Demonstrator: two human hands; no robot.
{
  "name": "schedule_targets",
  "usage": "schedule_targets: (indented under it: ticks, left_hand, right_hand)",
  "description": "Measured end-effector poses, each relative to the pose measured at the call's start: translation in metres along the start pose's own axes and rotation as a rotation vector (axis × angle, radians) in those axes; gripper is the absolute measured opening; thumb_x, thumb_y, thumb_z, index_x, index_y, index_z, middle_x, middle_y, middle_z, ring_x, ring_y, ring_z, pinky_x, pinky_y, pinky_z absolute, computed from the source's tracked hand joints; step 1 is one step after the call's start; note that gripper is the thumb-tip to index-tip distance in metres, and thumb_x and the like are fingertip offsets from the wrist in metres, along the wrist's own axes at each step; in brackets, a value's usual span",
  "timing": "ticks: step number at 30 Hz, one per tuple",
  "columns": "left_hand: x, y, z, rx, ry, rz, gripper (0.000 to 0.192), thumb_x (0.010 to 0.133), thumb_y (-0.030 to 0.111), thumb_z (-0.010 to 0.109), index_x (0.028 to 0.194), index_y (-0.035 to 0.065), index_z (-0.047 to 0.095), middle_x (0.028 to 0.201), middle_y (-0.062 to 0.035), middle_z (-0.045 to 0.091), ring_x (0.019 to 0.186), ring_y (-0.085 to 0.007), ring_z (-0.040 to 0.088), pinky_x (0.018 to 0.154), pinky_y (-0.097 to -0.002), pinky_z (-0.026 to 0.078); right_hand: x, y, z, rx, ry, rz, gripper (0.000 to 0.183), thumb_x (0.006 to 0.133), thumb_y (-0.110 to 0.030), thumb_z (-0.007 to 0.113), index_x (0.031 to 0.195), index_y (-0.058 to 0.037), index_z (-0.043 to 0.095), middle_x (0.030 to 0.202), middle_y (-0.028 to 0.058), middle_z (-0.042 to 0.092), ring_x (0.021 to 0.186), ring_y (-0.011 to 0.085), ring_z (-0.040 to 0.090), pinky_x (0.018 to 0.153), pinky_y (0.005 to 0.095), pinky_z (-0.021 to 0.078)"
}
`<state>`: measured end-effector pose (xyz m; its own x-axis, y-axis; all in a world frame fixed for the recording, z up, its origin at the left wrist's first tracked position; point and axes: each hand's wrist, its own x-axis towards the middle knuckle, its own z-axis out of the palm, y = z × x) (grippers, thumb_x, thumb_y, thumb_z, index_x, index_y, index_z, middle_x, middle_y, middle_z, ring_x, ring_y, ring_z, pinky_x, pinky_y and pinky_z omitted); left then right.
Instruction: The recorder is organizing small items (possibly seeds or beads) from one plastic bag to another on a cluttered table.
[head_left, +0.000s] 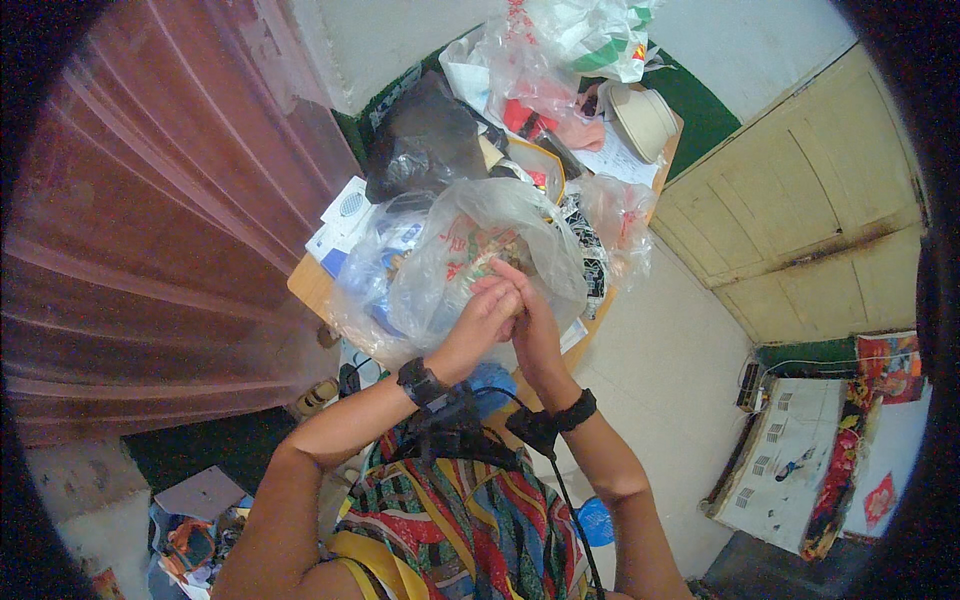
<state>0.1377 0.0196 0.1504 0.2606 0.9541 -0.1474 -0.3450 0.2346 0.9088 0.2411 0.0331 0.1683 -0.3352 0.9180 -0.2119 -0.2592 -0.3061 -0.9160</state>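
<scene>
My left hand (489, 309) and my right hand (531, 304) meet over the mouth of a clear plastic bag (559, 247) with red print. Their fingers overlap, so whatever may be between them is hidden. Inside the bag, just beyond my fingertips, are small brownish pieces (511, 246), too blurred to name. Against its left side rests another clear plastic bag (356, 300), with blue and white showing through. Each wrist wears a black band, and a black cable (562, 480) hangs by the right forearm.
The wooden table (304, 285) also bears a black plastic bag (420, 142), a yellow-rimmed container (559, 161), stacked pale bowls (641, 120) and a white-green plastic bag (600, 45). A pink curtain (165, 225) hangs left. A pale door (810, 202) and a blue round object (595, 523) are on the right.
</scene>
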Motion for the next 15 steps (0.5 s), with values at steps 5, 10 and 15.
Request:
schedule_targets:
  ticks: [5, 10, 15]
  left_hand:
    - [0.002, -0.006, 0.002, -0.223, 0.024, -0.128, 0.025, 0.094, 0.029, 0.038, 0.094, 0.0078, 0.051, 0.077, 0.0051, 0.041, 0.067, -0.0045, 0.04, 0.056, -0.0193, 0.035]
    - [0.009, -0.025, -0.008, -0.384, 0.028, -0.16, 0.027, 0.095, 0.035, 0.037, 0.1, 0.0109, 0.049, 0.089, 0.0022, 0.054, 0.079, -0.0072, 0.053, 0.069, -0.0229, 0.045]
    - [0.01, -0.018, -0.008, -0.493, 0.015, -0.256, 0.029, 0.095, 0.034, 0.036, 0.105, 0.0097, 0.048, 0.097, -0.0005, 0.054, 0.085, -0.0107, 0.054, 0.072, -0.0262, 0.047]
  right_hand:
    - [0.001, 0.003, 0.002, 0.016, 0.051, 0.01, 0.046, 0.091, -0.033, 0.03, 0.123, -0.0038, 0.045, 0.108, 0.0108, 0.056, 0.1, 0.018, 0.052, 0.087, 0.0283, 0.0397]
    - [0.005, 0.02, -0.007, -0.005, 0.027, -0.096, 0.044, 0.09, -0.03, 0.033, 0.124, -0.0042, 0.044, 0.111, 0.0113, 0.055, 0.103, 0.0195, 0.051, 0.088, 0.0283, 0.0395]
    - [0.003, 0.025, -0.009, -0.018, 0.116, -0.05, 0.043, 0.088, -0.025, 0.035, 0.126, -0.0045, 0.042, 0.115, 0.0111, 0.052, 0.106, 0.0185, 0.049, 0.092, 0.0286, 0.0371]
